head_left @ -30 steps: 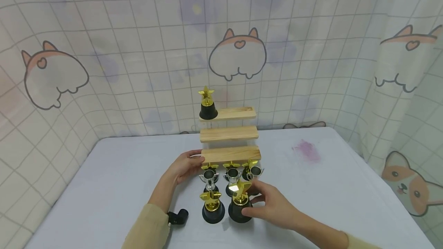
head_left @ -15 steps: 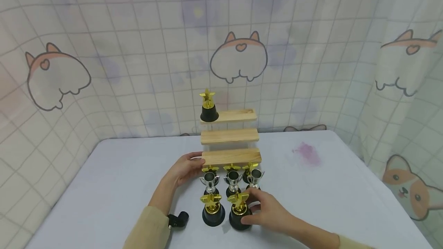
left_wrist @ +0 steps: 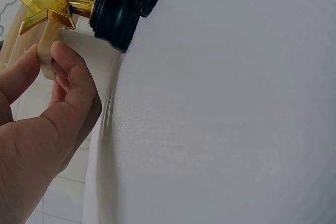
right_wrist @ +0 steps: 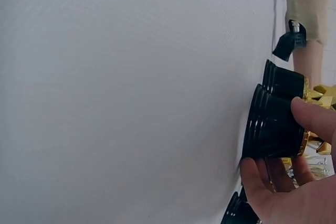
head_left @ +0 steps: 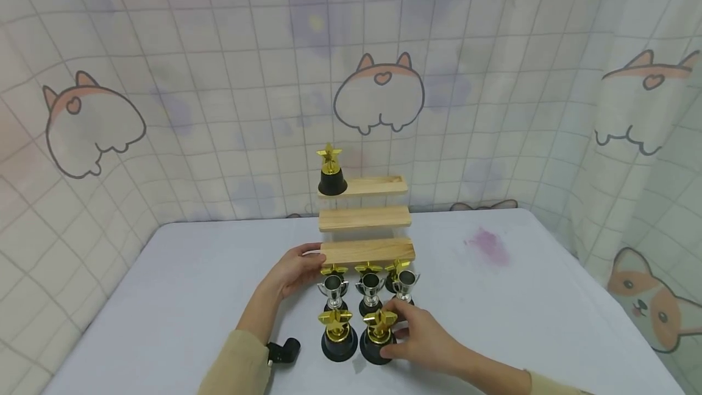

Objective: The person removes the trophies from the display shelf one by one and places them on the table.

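My left hand (head_left: 296,270) pinches the left end of the lowest board (head_left: 367,252) of a three-step wooden shelf; the left wrist view shows the board end (left_wrist: 47,61) between thumb and fingers. The right hand (head_left: 428,337) grips a gold star trophy (head_left: 376,349), thumb on its black base (right_wrist: 275,124) and fingers on the far side. Close to its left stands a matching star trophy (head_left: 339,346). Behind them are silver cup trophies (head_left: 370,288), and more gold star trophies (head_left: 368,269) stand right before the lowest board.
One star trophy (head_left: 331,178) stands at the left of the top board (head_left: 378,186). The middle board (head_left: 364,218) bears nothing. A white cloth covers the table (head_left: 493,309), and a patterned curtain (head_left: 236,78) hangs behind. A black device (head_left: 284,351) is strapped at the left wrist.
The right hand has brought its star trophy slightly down and left, nearer the neighbouring star trophy; its star no longer overlaps the silver cup as before. The left hand stays on the board.
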### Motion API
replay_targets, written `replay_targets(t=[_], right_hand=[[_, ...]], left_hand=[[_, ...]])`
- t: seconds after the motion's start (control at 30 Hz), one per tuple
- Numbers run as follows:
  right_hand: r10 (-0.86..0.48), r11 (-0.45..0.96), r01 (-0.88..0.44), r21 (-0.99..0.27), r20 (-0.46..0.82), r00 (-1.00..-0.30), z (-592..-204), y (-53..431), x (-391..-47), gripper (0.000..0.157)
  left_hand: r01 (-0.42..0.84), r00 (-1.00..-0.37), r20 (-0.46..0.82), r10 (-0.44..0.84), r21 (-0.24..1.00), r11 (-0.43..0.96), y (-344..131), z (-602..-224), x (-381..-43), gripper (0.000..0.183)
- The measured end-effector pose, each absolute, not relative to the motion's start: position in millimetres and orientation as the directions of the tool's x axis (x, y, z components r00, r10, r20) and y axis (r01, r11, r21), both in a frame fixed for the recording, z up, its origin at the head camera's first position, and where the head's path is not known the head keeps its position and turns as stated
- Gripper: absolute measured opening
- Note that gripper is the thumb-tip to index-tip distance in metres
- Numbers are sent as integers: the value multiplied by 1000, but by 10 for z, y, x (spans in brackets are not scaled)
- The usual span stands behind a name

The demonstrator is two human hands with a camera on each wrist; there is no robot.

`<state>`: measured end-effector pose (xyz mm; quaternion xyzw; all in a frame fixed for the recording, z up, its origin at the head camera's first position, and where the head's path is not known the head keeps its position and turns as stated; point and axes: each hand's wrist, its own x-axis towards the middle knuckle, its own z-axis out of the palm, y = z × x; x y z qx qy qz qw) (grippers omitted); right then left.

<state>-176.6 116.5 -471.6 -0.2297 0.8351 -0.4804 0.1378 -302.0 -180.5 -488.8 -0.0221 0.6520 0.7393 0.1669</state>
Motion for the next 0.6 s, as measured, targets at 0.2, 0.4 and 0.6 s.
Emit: replay_targets(t=[0.2, 0.4, 0.6], right_hand=[[-527, 439, -303, -846, 31, -850, -4743, 1162, -1738, 51], [-528, 468, -340, -816, 50, -848, -4729, 1138, -1775, 50], [-520, 483, -324, -813, 31, -853, -4706, 1143, -1779, 51]], left_hand=[[-274, -944, -251, 215, 958, -84, -1795, -4922, -2984, 58], [-274, -945, -253, 208, 958, -80, -1820, -4872, -2994, 58], [-284, -941, -261, 217, 956, -81, -1800, -4874, -3002, 59]])
